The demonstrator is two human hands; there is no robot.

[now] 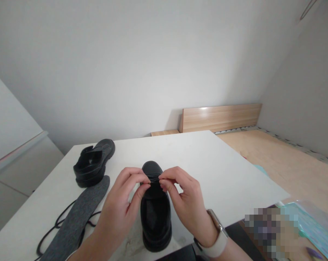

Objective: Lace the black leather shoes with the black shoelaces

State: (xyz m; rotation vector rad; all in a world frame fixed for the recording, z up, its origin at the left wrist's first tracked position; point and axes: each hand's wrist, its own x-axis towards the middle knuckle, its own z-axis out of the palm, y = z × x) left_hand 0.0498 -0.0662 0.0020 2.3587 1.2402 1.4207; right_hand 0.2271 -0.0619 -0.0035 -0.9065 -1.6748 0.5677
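Note:
A black shoe [156, 217] stands on the white table with its toe pointing away and its opening towards me. Thin dark laces [154, 177] cross its upper part. At the left side of the laces, my left hand [128, 194] has its thumb and fingers pinched together. My right hand [184, 194], with a watch on the wrist, pinches at the right side of the laces. What lies between the fingertips of each hand is too small to make out.
On the table [229, 181], a second black shoe [90, 165] stands at the back left. Nearer are a grey insole [79, 214] and a black cord [55, 226]. A wooden board [221, 117] is beyond the table; plastic packets [313, 224] lie at the lower right.

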